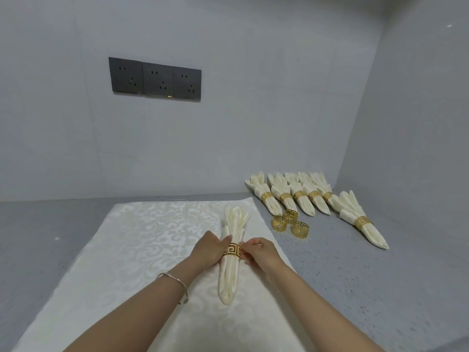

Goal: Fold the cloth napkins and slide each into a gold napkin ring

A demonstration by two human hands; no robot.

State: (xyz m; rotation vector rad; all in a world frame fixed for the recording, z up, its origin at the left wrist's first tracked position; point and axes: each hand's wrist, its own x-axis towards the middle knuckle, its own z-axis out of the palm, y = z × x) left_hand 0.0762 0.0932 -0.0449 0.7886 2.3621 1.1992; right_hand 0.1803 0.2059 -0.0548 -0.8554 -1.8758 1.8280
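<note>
Left hand and right hand pinch the Greek-key gold ring encircling the folded napkin. Three spare rings lie far right.

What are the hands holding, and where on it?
The folded napkin, at its gold ring: left hand grips napkin and ring from the left, right hand pinches the ring's right edge.

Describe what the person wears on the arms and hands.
Both forearms are bare, with no sleeves in view. The left hand and right hand wear no gloves. A thin, pale metal bangle circles the left wrist; the right wrist carries nothing. No finger rings can be made out.
</note>
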